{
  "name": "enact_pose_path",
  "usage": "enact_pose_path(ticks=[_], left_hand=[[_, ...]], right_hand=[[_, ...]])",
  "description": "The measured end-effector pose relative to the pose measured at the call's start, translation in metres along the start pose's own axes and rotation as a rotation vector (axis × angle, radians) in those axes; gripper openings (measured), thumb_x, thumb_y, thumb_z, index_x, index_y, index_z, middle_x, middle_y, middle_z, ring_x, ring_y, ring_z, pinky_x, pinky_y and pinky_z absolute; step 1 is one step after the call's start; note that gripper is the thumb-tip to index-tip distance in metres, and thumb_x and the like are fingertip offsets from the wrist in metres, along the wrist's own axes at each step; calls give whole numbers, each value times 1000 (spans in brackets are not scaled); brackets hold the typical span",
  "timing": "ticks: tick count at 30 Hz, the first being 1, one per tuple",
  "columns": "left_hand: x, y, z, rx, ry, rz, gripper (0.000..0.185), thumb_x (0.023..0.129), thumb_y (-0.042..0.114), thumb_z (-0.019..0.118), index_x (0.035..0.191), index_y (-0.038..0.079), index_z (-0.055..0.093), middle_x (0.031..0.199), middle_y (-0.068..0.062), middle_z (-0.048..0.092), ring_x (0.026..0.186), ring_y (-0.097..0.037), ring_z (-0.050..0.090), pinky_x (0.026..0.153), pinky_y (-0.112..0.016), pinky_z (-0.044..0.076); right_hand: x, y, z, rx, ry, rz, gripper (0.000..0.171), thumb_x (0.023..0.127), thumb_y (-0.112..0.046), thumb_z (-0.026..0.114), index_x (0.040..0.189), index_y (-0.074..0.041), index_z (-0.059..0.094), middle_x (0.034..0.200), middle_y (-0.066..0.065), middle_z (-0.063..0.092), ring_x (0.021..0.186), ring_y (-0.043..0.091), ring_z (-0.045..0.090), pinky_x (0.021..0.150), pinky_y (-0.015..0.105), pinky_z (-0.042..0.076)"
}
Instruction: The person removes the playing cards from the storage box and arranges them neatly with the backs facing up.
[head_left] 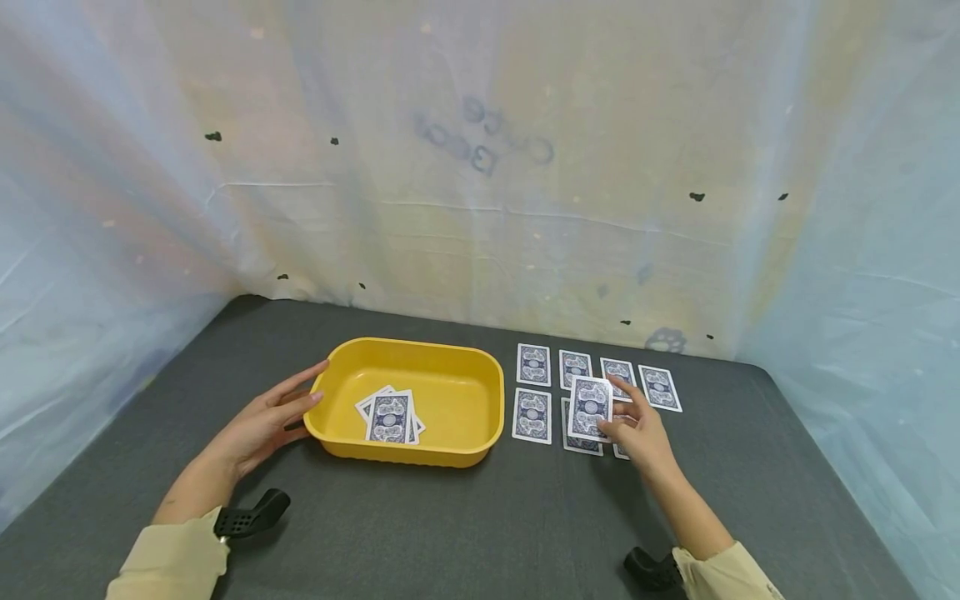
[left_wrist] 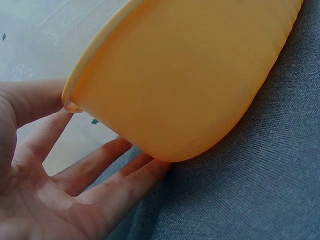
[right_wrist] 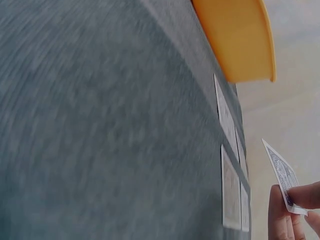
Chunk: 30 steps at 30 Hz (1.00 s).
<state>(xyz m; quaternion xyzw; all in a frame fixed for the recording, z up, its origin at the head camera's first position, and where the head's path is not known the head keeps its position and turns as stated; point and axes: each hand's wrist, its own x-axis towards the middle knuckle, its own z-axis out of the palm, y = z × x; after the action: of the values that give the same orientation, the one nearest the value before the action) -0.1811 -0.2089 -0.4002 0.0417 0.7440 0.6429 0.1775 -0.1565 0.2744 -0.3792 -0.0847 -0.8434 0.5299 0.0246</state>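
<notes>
My right hand (head_left: 637,429) pinches a playing card (head_left: 590,408) between thumb and fingers, its blue patterned back up. In the right wrist view the raised card (right_wrist: 283,176) is tilted, above the level of the cards on the table. Below it, a face-down card (head_left: 581,446) is partly covered, and another beside it is mostly hidden by the hand. My left hand (head_left: 262,421) rests against the left end of a yellow plastic tray (head_left: 457,408). Its thumb touches the rim and its spread fingers lie along the outer wall (left_wrist: 170,95). Several cards (head_left: 390,417) lie overlapping inside the tray.
Face-down cards lie in two rows right of the tray, among them a near-left card (head_left: 532,415), a far-left card (head_left: 533,365) and a far-right card (head_left: 660,388). Dark grey cloth (head_left: 420,533) covers the table. A pale plastic sheet (head_left: 480,250) hangs behind it.
</notes>
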Motion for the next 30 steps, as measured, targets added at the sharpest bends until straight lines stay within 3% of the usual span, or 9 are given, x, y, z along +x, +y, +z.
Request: enact_pose_path(ticks=[7,19,30], left_hand=[[1,-1,-1,3,5,-6,68,99,37,51,155,25,15,155,-18,22,123,-16,46,104,-50,42],[1,-1,-2,-9,-9,-5,68,100,37,51,155,26,14,159,-17,13,110,1,50,105,-50,41],[1,-1,-2,-11,-7,-10,67,99,37,51,155,27,15,158,-17,15,111,0,50,105,-50,41]], right_hand=[[0,10,-14,-43,25,26,71,83,5,62,148,-10,35,96,11,53,65,4,52,61,23,48],[-1,27,-38,-135,51,33,69,86,3,60,148,-6,33,98,16,59,67,4,52,60,21,48],[1,41,-53,-183,64,72,71,86,2,59,150,-3,28,102,20,61,68,3,51,58,21,45]])
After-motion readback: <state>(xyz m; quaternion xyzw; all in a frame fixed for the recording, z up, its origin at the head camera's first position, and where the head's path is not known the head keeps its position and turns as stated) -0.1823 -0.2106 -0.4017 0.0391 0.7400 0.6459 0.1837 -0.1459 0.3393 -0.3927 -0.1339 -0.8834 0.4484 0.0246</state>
